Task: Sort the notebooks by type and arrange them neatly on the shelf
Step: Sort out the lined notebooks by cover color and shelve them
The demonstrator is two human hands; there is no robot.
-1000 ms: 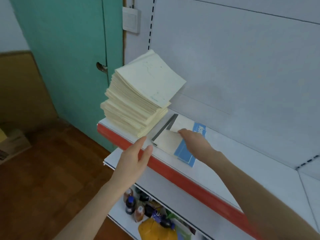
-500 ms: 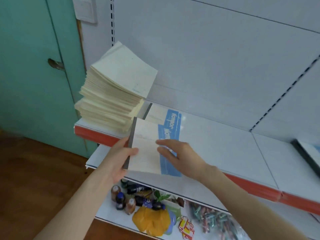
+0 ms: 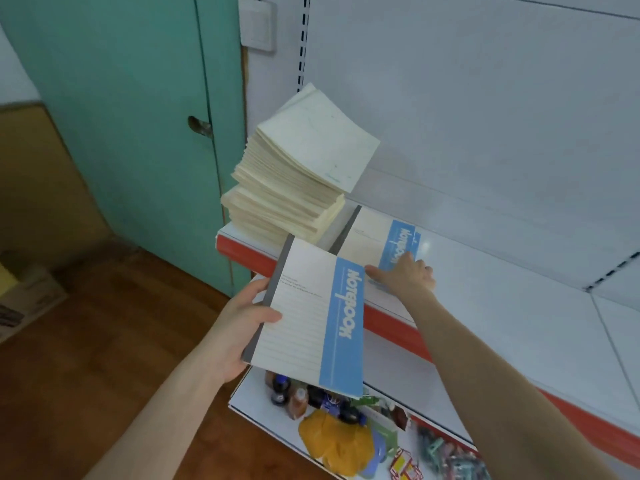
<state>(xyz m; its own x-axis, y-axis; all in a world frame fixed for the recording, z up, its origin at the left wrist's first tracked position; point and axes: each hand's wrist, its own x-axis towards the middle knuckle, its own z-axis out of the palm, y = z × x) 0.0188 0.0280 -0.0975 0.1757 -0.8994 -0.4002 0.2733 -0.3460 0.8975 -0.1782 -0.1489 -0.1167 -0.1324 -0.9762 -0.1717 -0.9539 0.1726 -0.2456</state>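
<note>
Holding one blue-banded notebook (image 3: 308,320) off the shelf's (image 3: 502,299) near edge while touching a second notebook (image 3: 367,233) lying on it.
The left hand (image 3: 239,327) clamps the held notebook at its grey spine, thumb across the lined cover. The right hand (image 3: 405,277) rests on the second notebook's blue band, thumb spread left. A tall, leaning cream stack (image 3: 294,188) crowds the shelf's left end, just beside that notebook; rightward the white board runs open. Bottles (image 3: 287,393) stand on the lower shelf (image 3: 249,393).

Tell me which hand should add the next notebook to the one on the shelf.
Left: the left hand grips a matching notebook by its spine, beside the shelf. The right hand rests on the shelved notebook, carrying nothing.
</note>
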